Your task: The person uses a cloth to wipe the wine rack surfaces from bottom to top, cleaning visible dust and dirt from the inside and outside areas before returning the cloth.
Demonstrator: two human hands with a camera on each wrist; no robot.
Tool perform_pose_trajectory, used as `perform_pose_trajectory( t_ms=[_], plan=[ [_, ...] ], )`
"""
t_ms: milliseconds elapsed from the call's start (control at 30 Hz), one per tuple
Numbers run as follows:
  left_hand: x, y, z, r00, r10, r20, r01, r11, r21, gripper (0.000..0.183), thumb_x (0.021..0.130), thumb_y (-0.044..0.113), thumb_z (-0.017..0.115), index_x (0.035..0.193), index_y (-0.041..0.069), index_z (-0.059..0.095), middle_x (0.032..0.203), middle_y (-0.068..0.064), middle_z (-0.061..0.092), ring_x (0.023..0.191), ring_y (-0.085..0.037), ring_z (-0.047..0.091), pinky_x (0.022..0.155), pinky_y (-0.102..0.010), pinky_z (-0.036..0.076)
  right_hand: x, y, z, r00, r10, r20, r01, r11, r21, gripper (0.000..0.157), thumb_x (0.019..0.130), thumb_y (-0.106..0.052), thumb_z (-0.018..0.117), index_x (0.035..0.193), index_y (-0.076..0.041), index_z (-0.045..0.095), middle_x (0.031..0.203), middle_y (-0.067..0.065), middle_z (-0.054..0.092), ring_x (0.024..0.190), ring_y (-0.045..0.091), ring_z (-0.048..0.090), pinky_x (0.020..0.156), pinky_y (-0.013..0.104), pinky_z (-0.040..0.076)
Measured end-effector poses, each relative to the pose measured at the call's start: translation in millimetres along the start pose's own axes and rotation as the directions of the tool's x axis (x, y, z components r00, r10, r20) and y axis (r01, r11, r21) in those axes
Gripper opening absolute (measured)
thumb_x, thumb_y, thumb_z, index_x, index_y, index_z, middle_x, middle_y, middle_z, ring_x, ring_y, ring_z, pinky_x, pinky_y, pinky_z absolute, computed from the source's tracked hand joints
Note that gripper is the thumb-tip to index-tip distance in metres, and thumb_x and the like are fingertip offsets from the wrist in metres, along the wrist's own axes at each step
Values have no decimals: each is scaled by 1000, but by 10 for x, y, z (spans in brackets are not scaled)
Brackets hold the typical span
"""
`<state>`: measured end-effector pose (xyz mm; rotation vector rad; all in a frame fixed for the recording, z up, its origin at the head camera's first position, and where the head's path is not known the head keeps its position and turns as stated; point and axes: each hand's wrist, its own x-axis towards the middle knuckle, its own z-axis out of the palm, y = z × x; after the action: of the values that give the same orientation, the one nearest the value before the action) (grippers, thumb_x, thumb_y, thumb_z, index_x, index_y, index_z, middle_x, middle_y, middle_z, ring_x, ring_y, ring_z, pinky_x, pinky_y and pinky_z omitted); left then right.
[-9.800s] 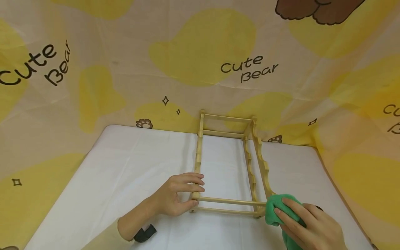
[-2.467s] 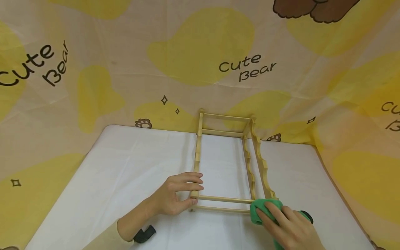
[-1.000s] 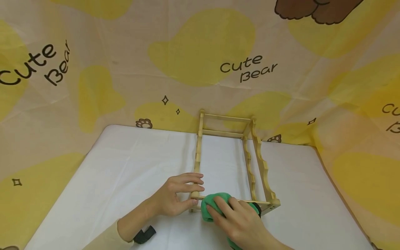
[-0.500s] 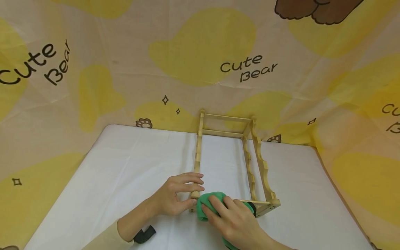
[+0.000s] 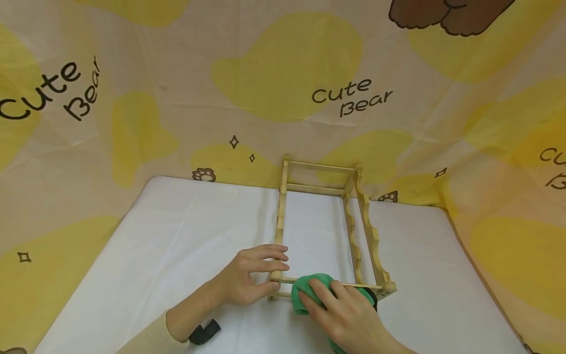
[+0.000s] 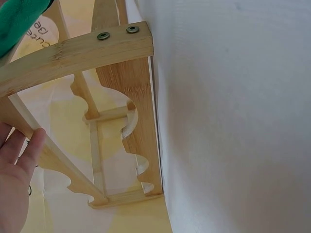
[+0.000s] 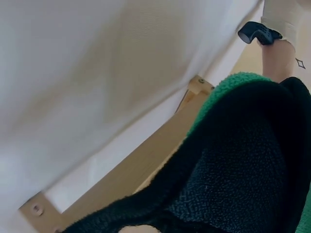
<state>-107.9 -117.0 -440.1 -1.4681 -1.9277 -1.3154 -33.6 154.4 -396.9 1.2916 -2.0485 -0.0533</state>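
Note:
A pale wooden rack (image 5: 375, 241) with scalloped rails lies lengthwise on the white tabletop. At its near left corner my left hand (image 5: 245, 276) holds the frame, fingers over the side rail and thumb at the front. My right hand (image 5: 351, 314) grips a bunched green cloth (image 5: 305, 290) against the front bars, left of their middle. The right wrist view has the cloth's dark underside (image 7: 238, 165) large in front, covering part of a flat wooden bar (image 7: 131, 160). In the left wrist view, screw heads show on the rack's end piece (image 6: 73, 56).
A yellow and beige curtain (image 5: 265, 64) printed with "Cute Bear" rises behind and beside the white table (image 5: 199, 236). The rack's far end stands close to that curtain. A black band (image 5: 205, 332) shows beside the left wrist.
Over these frames my right hand has moved the cloth from the rack's near right corner leftward along the front bars, then slightly back right. My left hand and the rack stay in place.

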Motion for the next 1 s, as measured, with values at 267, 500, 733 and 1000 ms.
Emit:
perform_pose_trajectory(
  t_ms=[267,500,733,1000],
  plan=[
    [0,7,-4,1000,-7,-4,7,1000,-9,43,74,-6,80,115,6,76,116,-10,74,119,-37,68,99,-50,59,-197,90,-82,999,10,-46,-11,1000,-17,38,112,-12,40,109,-14,78,107,11,68,65,19,50,44,17,38],
    [-3,-1,7,1000,-15,-3,15,1000,-3,41,75,-4,80,114,7,76,117,-9,74,120,-35,67,102,-45,58,-402,142,-198,998,54,-21,-54,998,-11,41,113,-15,38,108,-12,78,108,14,67,66,22,48,46,22,43],
    [5,-18,37,1000,3,-22,-3,1000,2,38,75,-2,83,112,8,77,114,-8,74,119,-32,68,103,-40,57,-586,175,-319,992,127,10,-128,992,1,46,115,-29,37,108,-11,79,108,16,69,65,24,50,42,24,43],
    [24,-24,54,999,16,-42,-15,1000,15,43,69,-4,87,110,8,77,112,-9,74,116,-36,69,102,-41,57,-781,240,-410,984,176,-25,-176,984,5,44,113,-27,40,104,-10,79,105,18,70,59,27,49,35,29,41]
  ],
)
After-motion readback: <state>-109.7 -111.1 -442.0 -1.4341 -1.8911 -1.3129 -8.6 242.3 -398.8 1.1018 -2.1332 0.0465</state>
